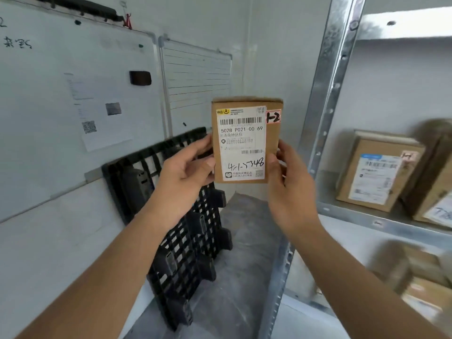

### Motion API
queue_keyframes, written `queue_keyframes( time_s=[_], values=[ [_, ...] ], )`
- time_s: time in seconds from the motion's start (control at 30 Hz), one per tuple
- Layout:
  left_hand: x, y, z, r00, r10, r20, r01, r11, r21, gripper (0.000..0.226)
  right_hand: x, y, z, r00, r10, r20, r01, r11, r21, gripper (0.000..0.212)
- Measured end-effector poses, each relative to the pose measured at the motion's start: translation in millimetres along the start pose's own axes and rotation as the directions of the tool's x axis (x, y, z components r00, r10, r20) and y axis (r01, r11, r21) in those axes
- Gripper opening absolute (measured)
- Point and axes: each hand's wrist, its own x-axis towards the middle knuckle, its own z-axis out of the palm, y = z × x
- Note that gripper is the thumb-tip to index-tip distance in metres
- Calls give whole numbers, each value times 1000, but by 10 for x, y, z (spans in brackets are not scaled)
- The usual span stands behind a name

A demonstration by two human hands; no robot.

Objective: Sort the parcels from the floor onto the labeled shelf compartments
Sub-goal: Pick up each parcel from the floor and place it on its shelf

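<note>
A small brown cardboard parcel [271, 138] is held upright in front of me, its white shipping label facing the camera. A red-edged sticker at its top right reads "1-2", and "4-1-5348" is handwritten on the label. My left hand [186, 170] grips the parcel's lower left edge with thumb on the front. My right hand [288, 187] holds the lower right edge, fingers curled round it. To the right stands the metal shelf [325, 99], with several parcels in its compartments, one [376, 172] carrying a small sticker.
A black plastic pallet [186, 241] leans against the left wall below two whiteboards [73, 106]. The grey floor [244, 253] shows between pallet and shelf post. More blurred parcels [420, 285] sit on the lower shelf at right.
</note>
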Motion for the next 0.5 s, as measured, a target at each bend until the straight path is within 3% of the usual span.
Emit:
queue_keyframes(
  time_s=[0.27,0.5],
  values=[
    [-93,148,918,970,35,241,5,986,-164,47,-439,68,-1024,974,49,-222,-94,975,-199,37],
    [-489,517,1851,918,47,393,40,977,-209,53,-995,-33,-2132,932,77,-354,-178,948,-263,41]
  ],
)
